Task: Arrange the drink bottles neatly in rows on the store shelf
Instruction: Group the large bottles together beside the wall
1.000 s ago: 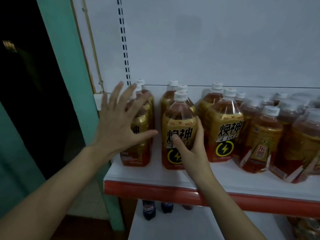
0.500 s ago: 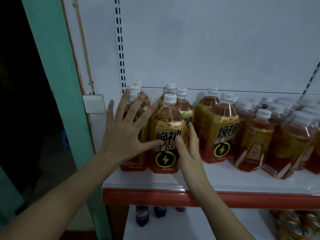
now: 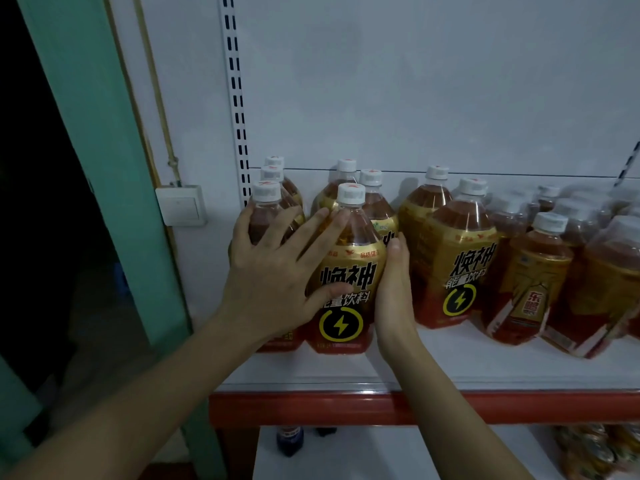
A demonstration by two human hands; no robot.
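Bottles: clear plastic, amber-brown drink inside, white ribbed screw caps, glossy gold-and-red shrink labels. All stand on the white shelf board (image 3: 450, 368) with its glossy red front lip.

Head view only. My left hand (image 3: 273, 271) lies flat with fingers spread straight. It covers the far-left front bottle (image 3: 265, 216), and its fingertips and thumb press the front bottle with the black lettering and yellow lightning-bolt ring (image 3: 346, 282). No curl, no grip. My right hand (image 3: 393, 289) is edge-on against that same bottle's right side, with the fingers straight and pressed to the label. It holds nothing.

Count at left: three caps in the leftmost row, three in the next. To the right stands a second lightning-label bottle (image 3: 457, 268) with one more behind it. Further right are smaller bottles with a different red-and-gold label (image 3: 530, 282), tilted and crowded; too blurred to count.

White wall switch (image 3: 180, 205) sits left of the slotted shelf upright. Dark-capped blue bottle (image 3: 290, 439) is on the shelf below.
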